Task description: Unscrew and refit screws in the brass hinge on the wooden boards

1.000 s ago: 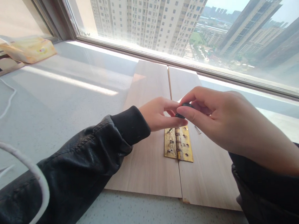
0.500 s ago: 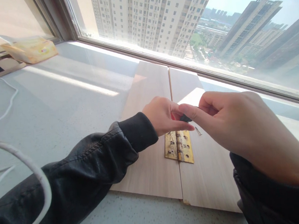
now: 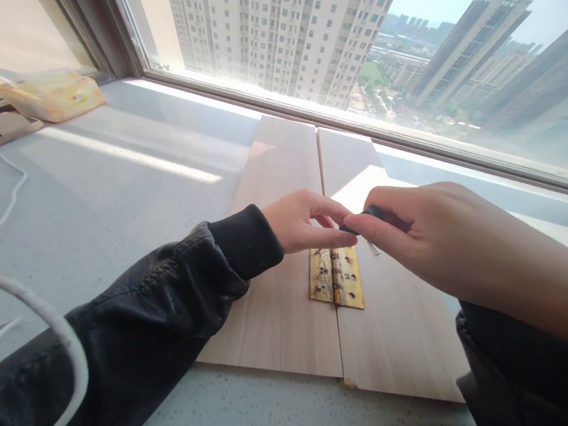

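Observation:
My right hand (image 3: 411,227) is closed around a dark screwdriver (image 3: 374,212), with a reddish part of its handle showing in the palm. The thumb and fingers of my left hand (image 3: 310,222) pinch the dark end of it from the other side. Just below the hands, a worn brass hinge (image 3: 335,278) spans the seam between two pale wooden boards. Cross-head screws show in its left leaf, while bare holes show in the right one. Close under my right thumb lies a loose screw (image 3: 375,250) on the right board (image 3: 401,335), partly covered.
The left board (image 3: 275,334) lies beside the right one on a speckled white sill (image 3: 163,211). A window frame (image 3: 275,117) runs behind them. At the back left stands a yellowish tissue pack (image 3: 59,97). A white cable (image 3: 69,327) loops across my left sleeve.
My right hand has turned and shifted slightly right, uncovering more of the dark handle. My left hand has opened its fingers a little around the end. The hinge and boards stay put.

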The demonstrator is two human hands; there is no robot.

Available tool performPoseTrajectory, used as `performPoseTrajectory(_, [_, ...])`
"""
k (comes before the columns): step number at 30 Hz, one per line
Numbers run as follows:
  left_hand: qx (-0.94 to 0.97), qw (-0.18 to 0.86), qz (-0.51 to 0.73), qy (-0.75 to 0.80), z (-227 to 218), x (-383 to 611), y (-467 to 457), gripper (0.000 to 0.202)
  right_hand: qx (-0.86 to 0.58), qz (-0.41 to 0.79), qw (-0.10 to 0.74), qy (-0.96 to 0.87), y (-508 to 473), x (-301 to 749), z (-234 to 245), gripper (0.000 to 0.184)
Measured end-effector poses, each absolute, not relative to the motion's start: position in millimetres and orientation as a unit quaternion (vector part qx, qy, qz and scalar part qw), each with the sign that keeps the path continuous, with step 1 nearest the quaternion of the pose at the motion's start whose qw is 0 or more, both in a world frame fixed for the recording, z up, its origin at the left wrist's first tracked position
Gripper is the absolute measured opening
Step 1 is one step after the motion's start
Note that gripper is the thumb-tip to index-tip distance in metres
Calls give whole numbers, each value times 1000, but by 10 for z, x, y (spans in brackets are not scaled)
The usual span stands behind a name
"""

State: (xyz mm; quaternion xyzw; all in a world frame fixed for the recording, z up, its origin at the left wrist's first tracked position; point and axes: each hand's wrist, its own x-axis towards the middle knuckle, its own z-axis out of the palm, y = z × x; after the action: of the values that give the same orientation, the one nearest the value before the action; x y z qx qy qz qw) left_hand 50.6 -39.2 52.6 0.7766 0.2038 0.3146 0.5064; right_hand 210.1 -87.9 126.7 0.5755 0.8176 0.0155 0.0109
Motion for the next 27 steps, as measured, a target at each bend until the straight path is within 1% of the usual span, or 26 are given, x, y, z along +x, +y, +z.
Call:
performPoseTrajectory(3, [787,480,319,221,535,474,-374,18,595,19,11,804,-910,2090,1291,45])
performPoseTrajectory(6, [795,442,340,238,521,477,-358,21,634,57,-1,771,-924,2020,1285,52])
performPoseTrajectory(9, [782,450,356,243,501,506,-358,25,658,90,-7,748,-923,1952,1261,55])
performPoseTrajectory(11, [762,459,372,265,491,531,-370,25,645,94,-9,758,-917,1934,1251,51])
performPoseTrajectory(13, [741,446,398,305,486,553,-385,24,615,85,-11,784,-909,1943,1255,43])
performPoseTrajectory(16, [735,427,412,330,483,557,-394,29,571,51,-20,819,-905,1989,1282,32])
performPoseTrajectory(19, [756,462,371,278,486,519,-380,28,539,19,-39,841,-919,2024,1307,19])
performPoseTrajectory(21, [773,486,339,228,491,490,-372,27,528,6,-47,848,-931,2024,1315,15])
performPoseTrajectory(24, [775,494,339,200,494,477,-380,24,534,-9,-62,843,-940,2002,1318,17])
performPoseTrajectory(27, [759,480,371,237,488,506,-402,25,583,32,-86,807,-940,1974,1306,32])
